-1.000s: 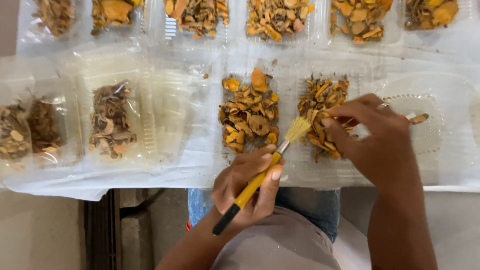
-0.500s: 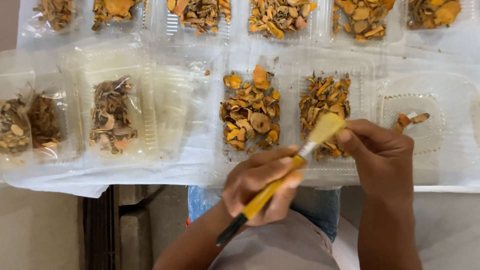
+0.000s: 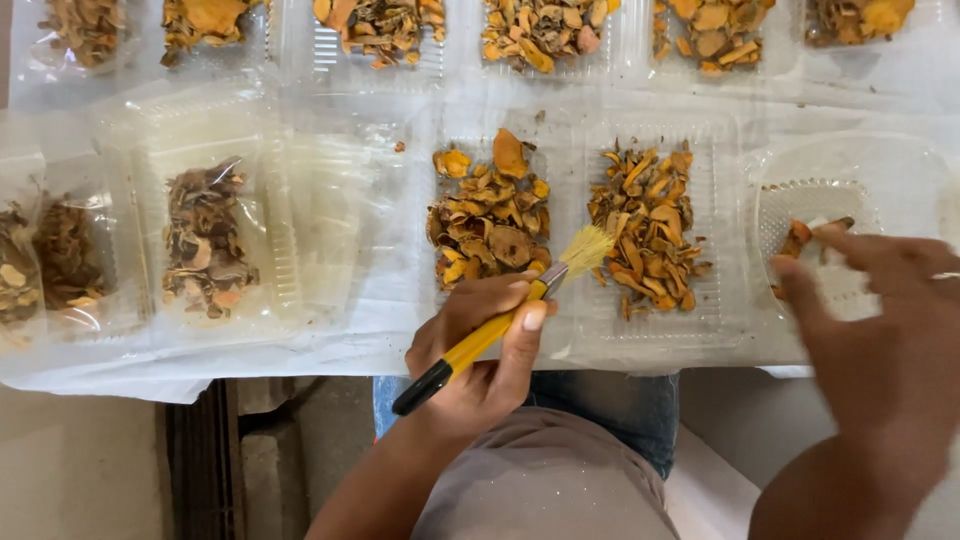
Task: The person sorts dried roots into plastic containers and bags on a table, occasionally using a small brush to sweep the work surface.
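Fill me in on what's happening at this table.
A person sits at a table covered in clear plastic trays of dried orange-brown slices. The left hand grips a yellow-handled brush, bristles up near the middle trays. The right hand, blurred, reaches over a nearly empty tray on the right, fingers at a slice there. More filled trays line the far edge, and darker pieces sit in trays on the left.
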